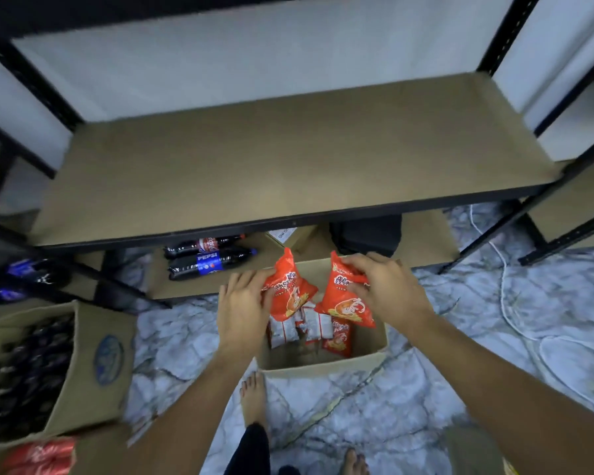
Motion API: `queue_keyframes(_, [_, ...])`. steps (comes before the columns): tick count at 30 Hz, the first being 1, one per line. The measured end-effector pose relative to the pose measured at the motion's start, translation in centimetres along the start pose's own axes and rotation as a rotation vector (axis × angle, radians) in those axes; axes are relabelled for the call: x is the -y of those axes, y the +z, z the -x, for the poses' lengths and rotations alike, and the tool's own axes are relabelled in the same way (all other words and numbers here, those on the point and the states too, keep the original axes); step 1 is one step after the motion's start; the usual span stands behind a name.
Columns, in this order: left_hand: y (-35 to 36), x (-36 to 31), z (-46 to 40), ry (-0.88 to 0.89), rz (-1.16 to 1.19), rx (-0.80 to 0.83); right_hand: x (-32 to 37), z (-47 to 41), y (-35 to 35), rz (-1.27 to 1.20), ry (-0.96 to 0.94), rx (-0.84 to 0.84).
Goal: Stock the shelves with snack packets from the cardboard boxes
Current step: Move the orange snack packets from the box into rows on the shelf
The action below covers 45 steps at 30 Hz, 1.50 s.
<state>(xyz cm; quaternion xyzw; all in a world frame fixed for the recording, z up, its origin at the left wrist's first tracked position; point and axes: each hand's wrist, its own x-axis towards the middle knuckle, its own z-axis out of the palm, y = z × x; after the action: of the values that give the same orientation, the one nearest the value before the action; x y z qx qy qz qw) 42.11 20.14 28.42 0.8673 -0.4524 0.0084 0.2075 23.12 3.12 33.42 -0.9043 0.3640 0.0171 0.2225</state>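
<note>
Orange snack packets, one (288, 289) pinched by the left hand (242, 305) and one (345, 299) by the right hand (383, 286), hang above the cardboard box (323, 363) at lower centre, and could slip from such light corner grips before reaching the bare shelf (288, 166) above.

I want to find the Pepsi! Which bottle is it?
Look under the big brown shelf to the low shelf beneath it. Two dark bottles lie there on their sides. The Pepsi is the nearer one with the blue label; the other bottle has red.

Each hand — left hand (242, 305), right hand (383, 286) — grips red packet above box (323, 366).
</note>
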Motion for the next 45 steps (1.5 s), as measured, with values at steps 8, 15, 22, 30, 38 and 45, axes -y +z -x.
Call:
queue_keyframes(8, [-15.5,-3.3,-0.8,0.014,0.053,-0.138,7.7,3.7,-12.7,-0.037,-0.158,-0.202])
queue_keyframes(15, [-27.8,-4.5,-3.9,0.115,0.063,-0.313,15.0,4.4,-23.3,0.001,-0.333,-0.352])
queue_keyframes(22, [-38.2,-4.5,-9.5,0.21,0.1,-0.421,21.9,2.9,-32.8,0.029,-0.463,-0.482])
queue_keyframes(30, [-45.0,-2.8,-17.9,0.282,0.128,-0.485,25.8,-1.8,-39.2,0.083,-0.477,-0.596])
queue_keyframes(38, [-47.6,0.3,-25.6,0.298,0.193,-0.444,29.5,-8.6,-40.1,0.07,-0.404,-0.607])
queue_keyframes(45, [-48.4,4.9,-30.7,0.333,0.196,-0.373,33.6,-14.0,-38.6,0.057,-0.381,-0.572])
